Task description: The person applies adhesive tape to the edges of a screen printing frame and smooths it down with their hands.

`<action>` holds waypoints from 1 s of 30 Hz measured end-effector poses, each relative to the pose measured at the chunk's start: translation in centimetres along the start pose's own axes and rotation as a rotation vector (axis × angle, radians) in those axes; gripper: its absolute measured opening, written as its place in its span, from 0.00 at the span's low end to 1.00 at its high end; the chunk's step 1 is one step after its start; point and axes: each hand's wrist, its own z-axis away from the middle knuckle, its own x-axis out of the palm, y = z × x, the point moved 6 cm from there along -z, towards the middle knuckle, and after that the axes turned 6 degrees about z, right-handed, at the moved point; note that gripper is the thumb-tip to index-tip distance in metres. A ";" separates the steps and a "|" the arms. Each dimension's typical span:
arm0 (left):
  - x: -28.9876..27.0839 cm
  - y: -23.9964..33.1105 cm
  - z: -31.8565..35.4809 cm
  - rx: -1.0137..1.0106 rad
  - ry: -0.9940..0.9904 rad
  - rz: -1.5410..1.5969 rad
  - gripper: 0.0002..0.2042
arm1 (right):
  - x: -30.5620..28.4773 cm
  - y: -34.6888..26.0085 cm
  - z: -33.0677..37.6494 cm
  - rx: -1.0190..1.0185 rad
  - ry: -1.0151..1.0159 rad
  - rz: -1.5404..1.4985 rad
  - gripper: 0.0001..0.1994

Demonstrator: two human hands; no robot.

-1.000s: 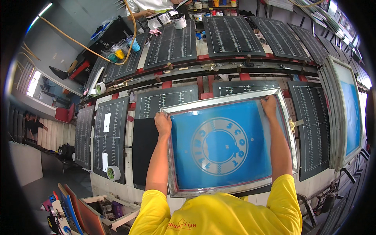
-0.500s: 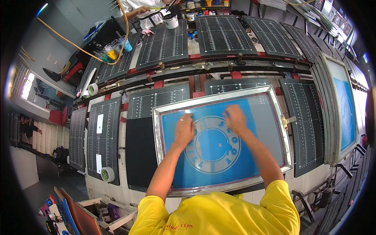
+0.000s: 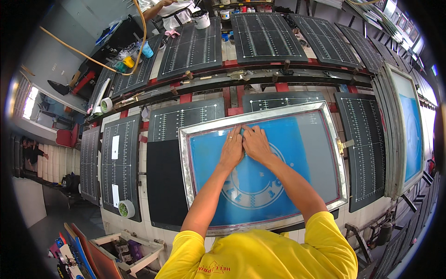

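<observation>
A screen printing frame [image 3: 183, 153] with a silver metal rim and blue mesh lies tilted slightly over the dark boards in front of me. The mesh bears a pale ring-shaped design [image 3: 239, 197], partly covered by my hands and forearms. My left hand [image 3: 232, 147] rests on the blue mesh above the ring, fingers stretched toward the far rim. Close beside it lies my right hand [image 3: 256, 144], its fingers also extended and pressing on the mesh. Their fingertips nearly meet. I see nothing held in either hand; any thin thing under the fingertips is hidden.
A hinge clamp [image 3: 344, 145] sits at the frame's right rim. More frames [image 3: 403, 135] stand stacked at the right. A tape roll [image 3: 126, 209] lies on a left board. Across the rail, a co-worker's hand [image 3: 166, 3] is near a white bucket [image 3: 201, 19].
Both hands have come together at the upper middle of the mesh. Earlier they were apart with curled fingers; now the fingers lie stretched out. The co-worker's hands have shifted.
</observation>
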 end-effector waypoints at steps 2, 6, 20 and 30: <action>0.3 -0.2 0.1 0.022 0.003 -0.007 0.13 | -0.1 0.0 0.0 0.001 0.017 0.019 0.11; 0.9 -0.4 0.1 0.025 0.015 0.024 0.10 | -0.7 2.0 0.3 0.097 -0.012 0.086 0.11; 0.5 -0.1 -0.1 0.035 -0.024 -0.032 0.07 | -7.8 17.8 5.8 0.358 0.161 0.373 0.10; -4.6 -5.1 3.5 -0.410 0.134 -0.070 0.14 | -7.6 18.7 6.2 0.374 0.144 0.399 0.09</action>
